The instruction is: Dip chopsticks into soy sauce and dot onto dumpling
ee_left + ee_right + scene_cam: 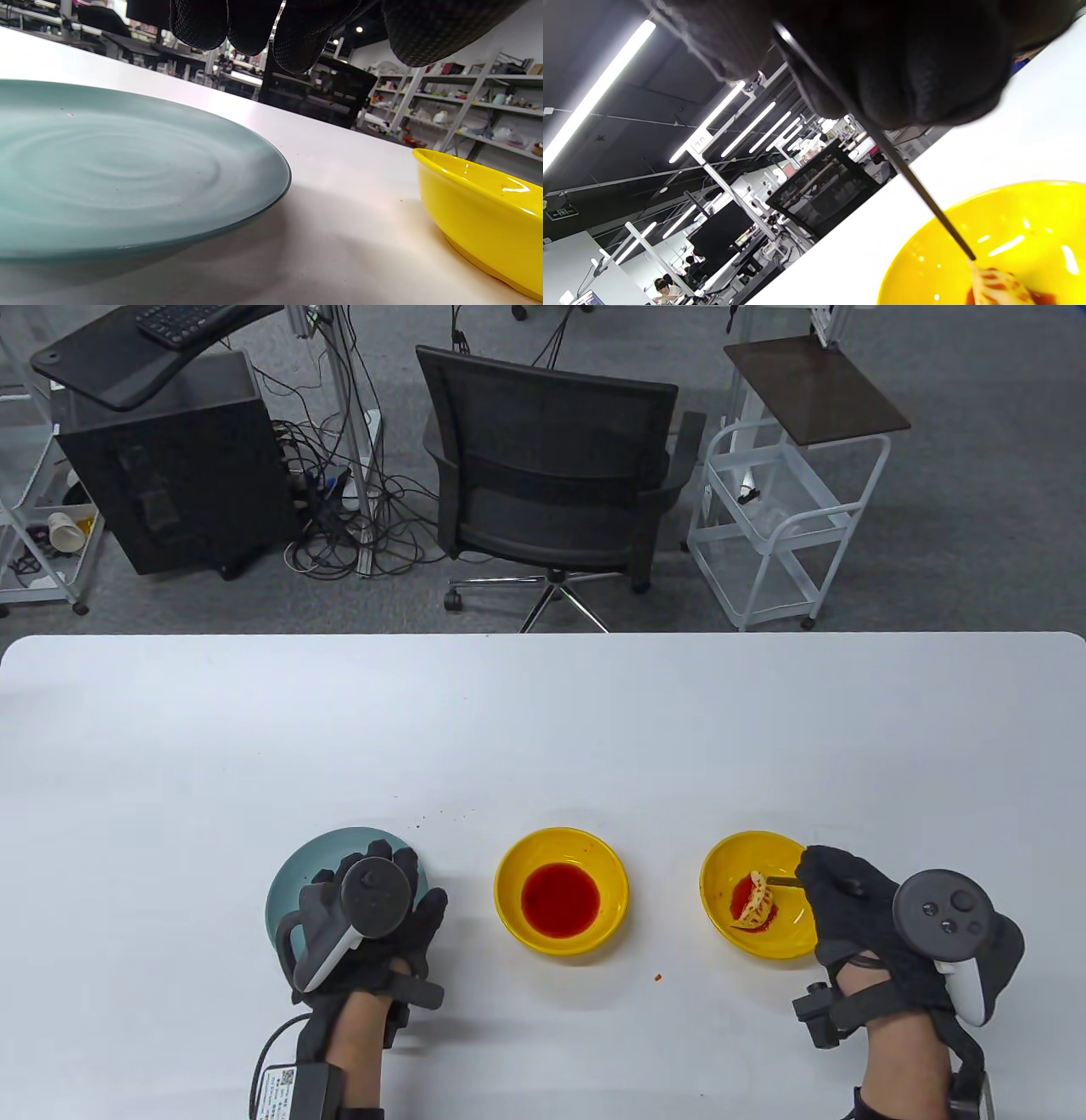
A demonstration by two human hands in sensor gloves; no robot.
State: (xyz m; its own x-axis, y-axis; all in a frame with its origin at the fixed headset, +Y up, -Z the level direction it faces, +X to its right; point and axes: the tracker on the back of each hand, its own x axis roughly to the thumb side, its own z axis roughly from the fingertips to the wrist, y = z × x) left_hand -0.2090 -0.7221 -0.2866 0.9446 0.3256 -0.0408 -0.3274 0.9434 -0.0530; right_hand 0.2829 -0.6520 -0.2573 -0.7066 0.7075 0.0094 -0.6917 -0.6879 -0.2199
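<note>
A yellow bowl [562,891] of red sauce [560,897] sits at the table's middle front. A second yellow bowl [758,899] to its right holds a pale dumpling [755,903] smeared with red sauce. My right hand [836,891] grips dark chopsticks [785,881] at the bowl's right rim. Their tips touch the dumpling's top; the right wrist view shows them [925,195] meeting the dumpling [999,286]. My left hand [373,912] rests over a teal plate [335,848], holding nothing, its fingertips [297,46] hanging above the plate [127,169].
Small red sauce specks lie on the white table [543,729] near the bowls. An office chair [551,475], a white cart [780,517] and a black cabinet [170,466] stand on the floor beyond the far edge. The middle bowl's side shows in the left wrist view [488,220].
</note>
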